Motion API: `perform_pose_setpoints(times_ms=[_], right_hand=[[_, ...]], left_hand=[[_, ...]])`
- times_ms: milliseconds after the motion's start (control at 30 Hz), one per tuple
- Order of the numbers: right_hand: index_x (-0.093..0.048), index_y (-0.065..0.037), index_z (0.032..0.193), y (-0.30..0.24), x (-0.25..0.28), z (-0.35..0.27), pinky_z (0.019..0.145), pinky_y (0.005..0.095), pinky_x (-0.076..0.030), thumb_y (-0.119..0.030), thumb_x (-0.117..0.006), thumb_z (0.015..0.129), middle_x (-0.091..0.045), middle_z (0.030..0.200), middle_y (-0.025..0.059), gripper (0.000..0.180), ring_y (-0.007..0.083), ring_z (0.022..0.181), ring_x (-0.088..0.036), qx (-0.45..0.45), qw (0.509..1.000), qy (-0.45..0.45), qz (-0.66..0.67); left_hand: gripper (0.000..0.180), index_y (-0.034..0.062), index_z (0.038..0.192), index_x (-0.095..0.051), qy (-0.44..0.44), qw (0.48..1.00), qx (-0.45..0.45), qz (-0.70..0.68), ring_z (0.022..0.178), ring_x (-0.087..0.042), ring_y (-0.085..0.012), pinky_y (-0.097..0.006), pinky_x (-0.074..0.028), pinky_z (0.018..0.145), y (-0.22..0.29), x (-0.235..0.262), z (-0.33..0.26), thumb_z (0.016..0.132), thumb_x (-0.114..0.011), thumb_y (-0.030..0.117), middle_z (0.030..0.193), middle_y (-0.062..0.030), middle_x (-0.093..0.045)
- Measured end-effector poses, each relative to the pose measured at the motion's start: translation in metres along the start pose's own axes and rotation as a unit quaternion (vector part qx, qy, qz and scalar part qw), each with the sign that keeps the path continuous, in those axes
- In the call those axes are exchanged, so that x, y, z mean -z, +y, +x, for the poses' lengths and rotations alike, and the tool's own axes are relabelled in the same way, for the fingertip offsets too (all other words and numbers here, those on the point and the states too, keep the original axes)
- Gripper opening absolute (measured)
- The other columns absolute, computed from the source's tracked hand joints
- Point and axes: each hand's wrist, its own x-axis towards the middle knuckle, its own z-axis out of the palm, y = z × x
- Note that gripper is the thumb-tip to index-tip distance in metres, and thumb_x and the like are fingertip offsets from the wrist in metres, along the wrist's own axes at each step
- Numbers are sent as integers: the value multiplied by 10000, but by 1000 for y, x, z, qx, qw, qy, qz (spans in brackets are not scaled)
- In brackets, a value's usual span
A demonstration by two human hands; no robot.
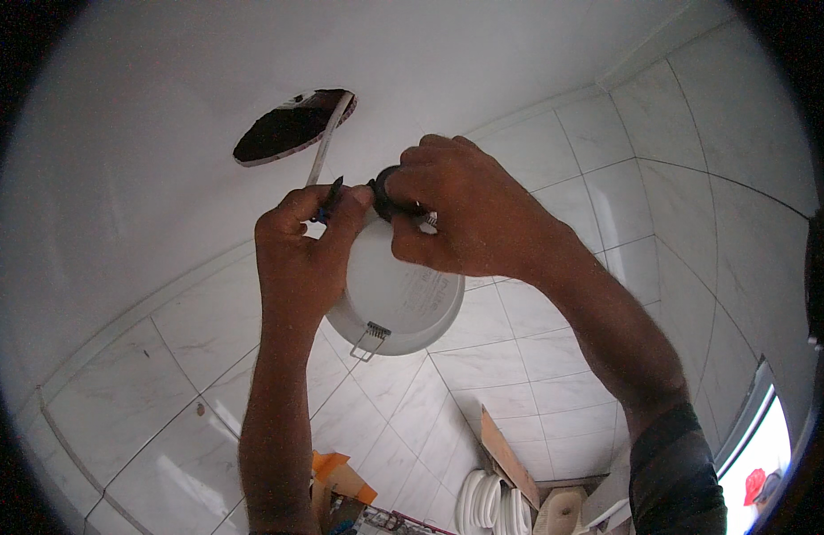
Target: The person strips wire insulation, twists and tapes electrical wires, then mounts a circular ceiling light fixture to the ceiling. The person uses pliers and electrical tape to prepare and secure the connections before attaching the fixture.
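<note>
My left hand (296, 245) is raised toward the ceiling and pinches dark wire ends (332, 198) between thumb and fingers. Close beside it, my right hand (470, 205) grips a roll of black electrical tape (385, 194), its fingers curled round the ring. Below both hands hangs a round white recessed downlight (403, 299), partly covered by them. A metal spring clip (371, 340) sticks out from its lower rim. From a round hole (283, 135) cut in the white ceiling, a pale cable (325, 143) runs down to my left hand.
Marbled white tile walls (537, 357) surround me. Far below are white coiled hoses (483, 504), a leaning wooden board (508, 455), a beige basin-like fixture (562, 510) and an orange-brown cardboard box (341, 481). A bright opening (760, 446) lies at the lower right.
</note>
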Motion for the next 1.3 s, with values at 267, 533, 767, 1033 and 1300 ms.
perform_pose_setpoints(times_ms=[267, 533, 767, 1033, 1300], right_hand=[[-701, -65, 810, 8, -2, 8, 769, 373, -514, -189, -719, 793, -670, 867, 60, 127, 206, 813, -626, 88, 984, 79, 131], [-714, 6, 1078, 27, -25, 19, 886, 448, -546, -322, -544, 1003, -675, 1146, 199, 377, 271, 996, -681, -178, 818, 66, 543], [-730, -16, 1106, 25, -29, 8, 887, 386, -584, 13, -610, 835, -735, 1071, 167, 297, 257, 980, -713, -115, 911, 72, 390], [-697, -79, 1190, 21, -34, -5, 873, 320, -611, -68, -701, 905, -715, 1107, 110, 285, 180, 992, -702, -160, 938, 75, 298], [-714, -74, 1115, 21, -37, -6, 868, 328, -617, -112, -744, 889, -646, 1171, 140, 231, 211, 1026, -695, -130, 954, 127, 237]], left_hand=[[246, 35, 955, -740, -33, 999, 43, 4, 685, -678, -162, -356, -546, 655, -5, 13, 0, 943, -677, 272, 771, -94, -702], [171, 59, 910, -695, -25, 999, -22, 29, 747, -646, -170, -383, -453, 797, -10, 10, 0, 934, -660, 224, 782, -70, -700], [189, 66, 943, -690, -53, 995, -49, 63, 749, -642, -173, -381, -457, 796, -10, 9, -1, 944, -661, 253, 777, -73, -692], [227, 67, 957, -689, -49, 998, 15, 25, 784, -649, -185, -398, -468, 783, -2, 9, -2, 945, -668, 293, 808, -85, -687], [251, 66, 993, -704, 73, 918, -248, 300, 890, -639, -183, -378, -518, 804, 22, 17, 0, 813, -820, 197, 969, -74, -711]])
